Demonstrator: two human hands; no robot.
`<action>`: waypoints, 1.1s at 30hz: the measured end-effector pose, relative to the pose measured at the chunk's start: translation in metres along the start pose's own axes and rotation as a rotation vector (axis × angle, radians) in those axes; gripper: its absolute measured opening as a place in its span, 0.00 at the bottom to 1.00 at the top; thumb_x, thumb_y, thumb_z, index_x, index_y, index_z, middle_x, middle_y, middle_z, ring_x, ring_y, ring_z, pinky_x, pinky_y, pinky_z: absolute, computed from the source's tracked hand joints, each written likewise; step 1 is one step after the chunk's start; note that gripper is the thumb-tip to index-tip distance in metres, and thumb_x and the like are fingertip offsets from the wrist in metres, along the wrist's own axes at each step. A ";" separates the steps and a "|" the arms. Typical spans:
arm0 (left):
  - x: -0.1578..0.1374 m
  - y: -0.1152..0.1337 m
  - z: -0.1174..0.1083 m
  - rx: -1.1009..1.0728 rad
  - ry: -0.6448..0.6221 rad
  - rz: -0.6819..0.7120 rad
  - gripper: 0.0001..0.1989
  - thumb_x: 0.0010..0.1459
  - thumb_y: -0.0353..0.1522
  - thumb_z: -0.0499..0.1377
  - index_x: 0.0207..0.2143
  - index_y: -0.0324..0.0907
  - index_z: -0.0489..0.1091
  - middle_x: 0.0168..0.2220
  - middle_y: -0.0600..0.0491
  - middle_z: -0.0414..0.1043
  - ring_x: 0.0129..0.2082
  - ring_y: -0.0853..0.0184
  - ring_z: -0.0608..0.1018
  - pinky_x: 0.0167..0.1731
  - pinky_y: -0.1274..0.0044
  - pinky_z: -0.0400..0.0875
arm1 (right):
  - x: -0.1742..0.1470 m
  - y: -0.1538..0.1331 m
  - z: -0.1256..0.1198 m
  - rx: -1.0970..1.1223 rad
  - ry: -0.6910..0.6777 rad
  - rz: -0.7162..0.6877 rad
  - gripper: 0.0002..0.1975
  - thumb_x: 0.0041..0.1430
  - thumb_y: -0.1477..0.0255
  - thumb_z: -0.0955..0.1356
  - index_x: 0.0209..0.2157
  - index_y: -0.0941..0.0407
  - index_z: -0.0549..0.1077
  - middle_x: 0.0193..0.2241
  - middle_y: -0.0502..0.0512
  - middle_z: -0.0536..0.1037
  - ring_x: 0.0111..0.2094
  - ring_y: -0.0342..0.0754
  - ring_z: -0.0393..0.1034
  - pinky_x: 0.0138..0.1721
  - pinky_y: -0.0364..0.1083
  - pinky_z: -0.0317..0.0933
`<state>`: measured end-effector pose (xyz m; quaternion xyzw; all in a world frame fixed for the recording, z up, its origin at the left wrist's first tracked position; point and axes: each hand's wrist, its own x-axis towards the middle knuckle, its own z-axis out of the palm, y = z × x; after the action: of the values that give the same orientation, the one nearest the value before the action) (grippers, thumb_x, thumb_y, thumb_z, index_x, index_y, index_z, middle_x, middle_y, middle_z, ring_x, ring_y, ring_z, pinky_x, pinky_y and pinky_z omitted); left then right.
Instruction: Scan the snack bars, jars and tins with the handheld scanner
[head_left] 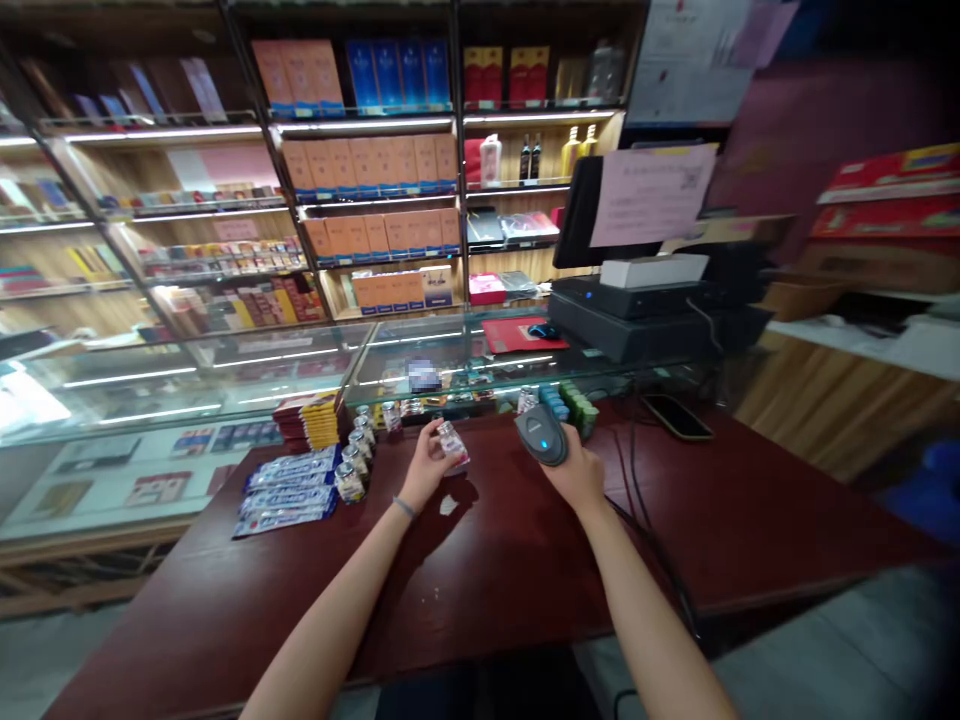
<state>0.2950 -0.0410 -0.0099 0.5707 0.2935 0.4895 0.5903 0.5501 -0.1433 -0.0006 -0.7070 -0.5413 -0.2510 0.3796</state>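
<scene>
Small bottle (454, 446) is the thing in play, up in the left hand (427, 465) near the middle of the dark red table (480, 590). Fingers and thumb are pinched round it; can't tell if its base touches the wood or hangs just over it. Right hand (581, 475) has a full grip on a handheld scanner (541, 436), blue light on, head tipped toward the bottle but with a clear gap between them.

So how far along? I'd call it mid-job: both hands are loaded, but I see no beam on the bottle, so no way to say if this one's been read. Over on the left there's a row of similar bottles (355, 460), next to blue-and-white packets (289, 488) and a stack of yellow packets (321, 418). Behind the scanner sit blue items (555, 402) and green items (579, 410). My guess is one side is done and the other's left, but nothing shows which is which. Screen's no help either, a paper sheet (651, 195) covers part of the monitor (579, 215).
</scene>
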 end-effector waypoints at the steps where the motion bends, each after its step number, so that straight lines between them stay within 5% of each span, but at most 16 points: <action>1: 0.004 -0.001 0.010 0.024 -0.010 0.019 0.37 0.47 0.32 0.69 0.57 0.46 0.56 0.41 0.52 0.72 0.40 0.66 0.78 0.44 0.70 0.74 | 0.002 0.004 -0.002 -0.013 0.009 0.041 0.24 0.53 0.57 0.67 0.47 0.56 0.70 0.23 0.54 0.79 0.23 0.52 0.74 0.24 0.44 0.54; 9: 0.025 -0.020 0.102 0.134 -0.057 0.128 0.33 0.46 0.28 0.67 0.55 0.45 0.61 0.48 0.49 0.69 0.42 0.65 0.77 0.45 0.70 0.73 | 0.009 0.033 -0.014 -0.027 0.072 0.276 0.24 0.52 0.57 0.67 0.48 0.56 0.68 0.25 0.55 0.79 0.24 0.53 0.73 0.26 0.44 0.56; 15: 0.028 -0.045 0.146 0.345 -0.015 0.177 0.32 0.43 0.21 0.64 0.52 0.44 0.67 0.46 0.47 0.66 0.44 0.61 0.72 0.45 0.69 0.71 | 0.009 0.041 -0.017 0.050 0.130 0.348 0.23 0.53 0.58 0.67 0.48 0.55 0.68 0.29 0.56 0.80 0.26 0.52 0.74 0.26 0.44 0.57; 33: 0.041 -0.071 0.171 0.536 -0.079 0.289 0.28 0.51 0.24 0.60 0.55 0.48 0.66 0.43 0.48 0.66 0.42 0.60 0.71 0.48 0.67 0.65 | 0.010 0.044 -0.021 0.077 0.128 0.398 0.23 0.52 0.60 0.67 0.47 0.56 0.66 0.28 0.57 0.80 0.27 0.55 0.75 0.26 0.45 0.60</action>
<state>0.4817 -0.0603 -0.0393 0.7607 0.3046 0.4509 0.3538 0.5960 -0.1604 0.0075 -0.7676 -0.3750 -0.1947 0.4819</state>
